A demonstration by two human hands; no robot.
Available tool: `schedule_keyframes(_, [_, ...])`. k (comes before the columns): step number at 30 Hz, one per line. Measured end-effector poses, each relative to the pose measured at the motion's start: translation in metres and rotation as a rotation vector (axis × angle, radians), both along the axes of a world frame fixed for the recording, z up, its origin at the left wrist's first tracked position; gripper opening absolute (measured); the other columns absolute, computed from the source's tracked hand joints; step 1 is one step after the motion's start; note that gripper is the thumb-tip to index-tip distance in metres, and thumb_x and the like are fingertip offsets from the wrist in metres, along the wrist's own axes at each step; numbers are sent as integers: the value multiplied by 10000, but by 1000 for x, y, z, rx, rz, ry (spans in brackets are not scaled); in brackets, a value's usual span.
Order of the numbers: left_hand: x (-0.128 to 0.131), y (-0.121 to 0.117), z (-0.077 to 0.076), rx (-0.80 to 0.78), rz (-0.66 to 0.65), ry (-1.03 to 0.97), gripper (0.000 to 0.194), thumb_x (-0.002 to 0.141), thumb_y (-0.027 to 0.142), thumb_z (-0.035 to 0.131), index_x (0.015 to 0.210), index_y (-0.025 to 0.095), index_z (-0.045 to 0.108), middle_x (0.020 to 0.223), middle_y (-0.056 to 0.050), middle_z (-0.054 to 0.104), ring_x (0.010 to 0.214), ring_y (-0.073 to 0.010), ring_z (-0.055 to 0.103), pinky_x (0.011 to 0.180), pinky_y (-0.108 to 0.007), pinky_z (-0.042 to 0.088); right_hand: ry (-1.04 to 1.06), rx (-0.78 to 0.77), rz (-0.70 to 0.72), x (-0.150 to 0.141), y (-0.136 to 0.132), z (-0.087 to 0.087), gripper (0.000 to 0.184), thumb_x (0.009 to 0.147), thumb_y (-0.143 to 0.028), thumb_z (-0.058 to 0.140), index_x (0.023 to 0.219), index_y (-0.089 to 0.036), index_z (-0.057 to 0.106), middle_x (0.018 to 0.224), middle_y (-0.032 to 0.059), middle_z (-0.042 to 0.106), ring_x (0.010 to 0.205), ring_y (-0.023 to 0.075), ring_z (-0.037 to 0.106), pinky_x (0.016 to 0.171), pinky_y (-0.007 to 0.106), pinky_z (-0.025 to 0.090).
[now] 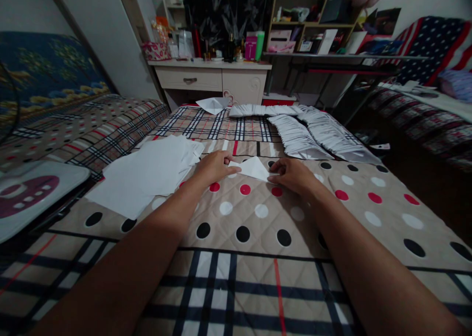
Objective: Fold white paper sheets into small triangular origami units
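A small folded white paper piece (252, 168) lies on the quilted bedspread (258, 238) with dots and plaid. My left hand (214, 166) presses its fingers down on the paper's left corner. My right hand (291, 175) pinches the paper's right edge against the bed, fingers curled. A loose pile of flat white sheets (147, 171) lies just left of my left hand. Long rows of folded white paper pieces (313, 134) stretch away beyond my right hand.
A single folded white piece (214, 104) sits at the bed's far edge. Behind it stands a dresser (212, 78) crowded with bottles, and a shelf desk (324, 51) to its right. A white and maroon object (25, 193) lies at the left. Another bed (424, 105) is at the right.
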State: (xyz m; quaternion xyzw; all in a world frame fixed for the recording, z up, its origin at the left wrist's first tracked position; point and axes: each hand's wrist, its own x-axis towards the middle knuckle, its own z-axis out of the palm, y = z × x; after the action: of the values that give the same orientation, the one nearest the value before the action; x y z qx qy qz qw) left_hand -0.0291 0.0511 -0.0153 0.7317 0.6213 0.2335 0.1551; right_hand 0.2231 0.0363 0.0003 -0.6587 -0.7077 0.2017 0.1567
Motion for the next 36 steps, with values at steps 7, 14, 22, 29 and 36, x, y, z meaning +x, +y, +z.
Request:
schedule_keyframes(7, [-2, 1, -9, 8, -79, -158, 324, 645, 474, 744, 785, 187, 689, 713, -6, 619, 645, -149, 528, 584, -262, 373, -26, 53, -35, -6, -8, 4, 335, 637, -471, 753, 878, -241, 723, 792, 22, 682, 662, 165, 569, 536, 270, 321])
schedule_keyframes(14, [8, 1, -8, 4, -78, -838, 306, 634, 393, 765, 757, 150, 625, 695, 2, 646, 624, -122, 574, 594, -235, 436, 269, 95, -44, -14, -14, -1, 258, 649, -453, 737, 676, -206, 669, 582, -9, 604, 548, 141, 521, 498, 250, 306])
schedule_keyframes(22, [38, -15, 3, -124, 45, -1280, 419, 534, 407, 843, 780, 121, 658, 660, -11, 665, 561, -95, 570, 578, -225, 443, 925, 69, 18, -45, -22, -14, 277, 666, -398, 743, 636, -179, 575, 582, -1, 638, 503, 120, 506, 488, 233, 337])
schedule_keyframes(29, [57, -32, 11, -206, -4, -1157, 338, 531, 354, 854, 635, 124, 629, 529, 5, 605, 462, -82, 504, 487, -223, 386, 1051, 87, 36, -52, -29, -11, 296, 667, -406, 756, 633, -175, 574, 582, -9, 618, 518, 114, 500, 495, 226, 342])
schedule_keyframes(36, [25, -12, 14, -106, 131, -1149, 280, 592, 341, 813, 668, 133, 642, 510, 15, 598, 426, -67, 476, 452, -209, 351, 1030, -34, 26, -48, -28, -6, 306, 602, -390, 780, 606, -180, 558, 529, -19, 605, 451, 98, 461, 445, 214, 298])
